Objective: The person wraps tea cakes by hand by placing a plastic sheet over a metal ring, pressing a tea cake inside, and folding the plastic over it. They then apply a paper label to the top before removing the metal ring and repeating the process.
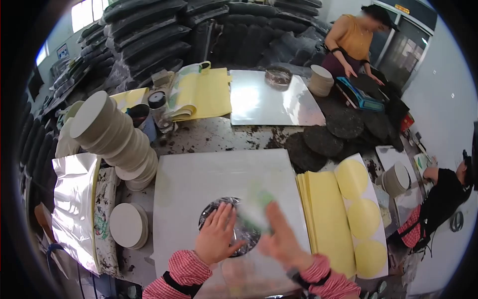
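My left hand (216,236) lies flat with its fingers stretched out on a dark round disc (249,245) that has a shiny, film-like surface. The disc rests on a white board (189,179) in front of me. My right hand (285,241), smeared by motion, is over the disc's right side. In it is a flat white-and-green thing (255,205), too blurred to name, slanting over the disc's upper right edge. Part of the disc is hidden by both hands.
Stacked pale discs (132,149) lean at left, near a shorter stack (127,226) and silvery sheets (74,209). Yellow sheets (326,214) and round yellow stickers (366,219) flank the board's right. Dark discs (321,142) lie behind. Two people (356,42) work at right.
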{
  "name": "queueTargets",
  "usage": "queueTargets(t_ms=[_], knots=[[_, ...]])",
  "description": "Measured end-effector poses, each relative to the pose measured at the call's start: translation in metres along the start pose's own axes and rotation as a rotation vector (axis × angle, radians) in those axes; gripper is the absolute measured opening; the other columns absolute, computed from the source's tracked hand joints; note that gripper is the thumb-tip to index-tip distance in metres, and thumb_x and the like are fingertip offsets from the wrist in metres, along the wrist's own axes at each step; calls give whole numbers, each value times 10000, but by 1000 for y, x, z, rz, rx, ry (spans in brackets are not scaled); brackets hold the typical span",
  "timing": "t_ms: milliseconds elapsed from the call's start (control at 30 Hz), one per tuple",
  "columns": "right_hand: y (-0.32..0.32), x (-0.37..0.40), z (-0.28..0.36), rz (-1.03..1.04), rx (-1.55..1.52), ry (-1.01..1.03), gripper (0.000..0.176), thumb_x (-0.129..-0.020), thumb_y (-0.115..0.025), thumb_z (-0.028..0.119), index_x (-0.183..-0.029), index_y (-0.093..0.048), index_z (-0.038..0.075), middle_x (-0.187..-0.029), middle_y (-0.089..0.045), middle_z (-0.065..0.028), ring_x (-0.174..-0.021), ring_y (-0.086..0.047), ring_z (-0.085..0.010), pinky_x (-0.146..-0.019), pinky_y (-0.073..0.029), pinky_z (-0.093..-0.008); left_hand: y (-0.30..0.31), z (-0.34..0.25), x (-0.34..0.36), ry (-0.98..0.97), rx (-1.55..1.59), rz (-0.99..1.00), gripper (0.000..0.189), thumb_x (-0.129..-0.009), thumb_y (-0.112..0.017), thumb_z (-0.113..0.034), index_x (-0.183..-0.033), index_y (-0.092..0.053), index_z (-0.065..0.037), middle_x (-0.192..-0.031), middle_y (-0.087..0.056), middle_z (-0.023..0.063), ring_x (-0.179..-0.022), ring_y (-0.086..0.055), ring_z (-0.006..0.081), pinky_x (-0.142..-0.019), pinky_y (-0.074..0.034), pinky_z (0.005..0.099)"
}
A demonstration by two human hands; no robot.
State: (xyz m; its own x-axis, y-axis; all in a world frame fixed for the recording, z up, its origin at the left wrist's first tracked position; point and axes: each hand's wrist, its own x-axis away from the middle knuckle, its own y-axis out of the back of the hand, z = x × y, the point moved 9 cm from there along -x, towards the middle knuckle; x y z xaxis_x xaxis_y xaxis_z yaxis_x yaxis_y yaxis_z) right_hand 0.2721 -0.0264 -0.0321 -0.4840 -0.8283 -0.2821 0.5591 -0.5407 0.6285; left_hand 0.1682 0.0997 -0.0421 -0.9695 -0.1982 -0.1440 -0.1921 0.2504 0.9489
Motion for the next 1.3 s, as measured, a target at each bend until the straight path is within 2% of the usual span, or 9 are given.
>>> queueTargets(t_ms=[333, 500, 533, 600, 733, 800, 1033, 1233, 1300], knots=[[-45, -14, 35, 281, 54, 89, 804, -909, -603, 397, -1476, -317, -95, -1518, -370, -266, -1425, -340, -405, -1180, -259, -474, -20, 15, 1, 11, 727, -156, 543, -838, -714, -350, -1320, -586, -134, -1316, -609, 57, -1226, -561, 266, -1070, -405, 419], [-83, -44, 10, 37, -236, 122, 704, -974, -509, 406, -1547, -294, 58, -1570, -286, -258, -1467, -280, -372, -1179, -214, -518, 18, 26, 14, 14, 571, -279, 761, -829, -674, -326, -1437, -404, 44, -1475, -403, 243, -1386, -373, 411, -1143, -314, 459], [-84, -51, 22, 37, -240, 137, 704, -974, -509, 406, -1547, -294, 58, -1570, -286, -258, -1467, -280, -372, -1179, -214, -518, 9, 50, 27, 117, 1146, -474, 779, -849, -625, -274, -1457, -318, 104, -1510, -339, 264, -1404, -365, 377, -1152, -284, 463], [-109, -42, 52, 266, 404, 213, 705, -929, -563, 404, -1531, -346, 109, -1565, -297, -255, -1468, -262, -403, -1175, -190, -571, 11, 67, 47, 234, 1119, -836, 646, -888, -579, -169, -1437, -369, 98, -1475, -401, 253, -1369, -415, 347, -1118, -338, 441], [-107, -42, 59, 270, 420, 213, 757, -873, -596, 526, -1517, -392, 184, -1571, -271, -268, -1478, -227, -417, -1137, -157, -664, 24, 60, 42, 259, 683, -721, 492, -917, -570, -94, -1368, -486, 84, -1325, -560, 238, -1247, -547, 314, -1042, -430, 404], [-102, -46, 58, 270, 430, 200, 766, -865, -601, 536, -1515, -397, 185, -1568, -275, -269, -1476, -230, -421, -1129, -160, -676, -25, 107, 53, 685, 947, -468, 331, -907, -631, -84, -1205, -632, 58, -1085, -693, 201, -1019, -680, 287, -902, -522, 361], [-95, -23, 34, 118, 518, 291, 916, -792, -678, 617, -1500, -402, 108, -1522, -319, -298, -1422, -310, -462, -1110, -215, -665, 84, -54, 34, -114, 399, -633, 285, -709, -736, -44, -994, -727, -65, -1010, -732, 94, -809, -732, 229, -664, -583, 316], [-99, -38, 51, 47, -16, 87, 1061, -745, -801, 526, -1478, -304, -57, -1435, -359, -338, -1319, -395, -510, -1046, -412, -531, 99, -53, 82, 124, 213, -702, 271, -732, -696, -65, -1001, -713, -43, -989, -731, 70, -811, -731, 195, -671, -581, 290], [-150, -27, 120, 282, -116, 300, 943, -752, -847, 383, -1458, -364, -16, -1370, -499, -233, -1253, -522, -358, -1058, -430, -456, 112, -49, 100, 223, 144, -694, 243, -760, -657, -61, -995, -706, -27, -1012, -719, 79, -843, -728, 190, -690, -578, 279]])
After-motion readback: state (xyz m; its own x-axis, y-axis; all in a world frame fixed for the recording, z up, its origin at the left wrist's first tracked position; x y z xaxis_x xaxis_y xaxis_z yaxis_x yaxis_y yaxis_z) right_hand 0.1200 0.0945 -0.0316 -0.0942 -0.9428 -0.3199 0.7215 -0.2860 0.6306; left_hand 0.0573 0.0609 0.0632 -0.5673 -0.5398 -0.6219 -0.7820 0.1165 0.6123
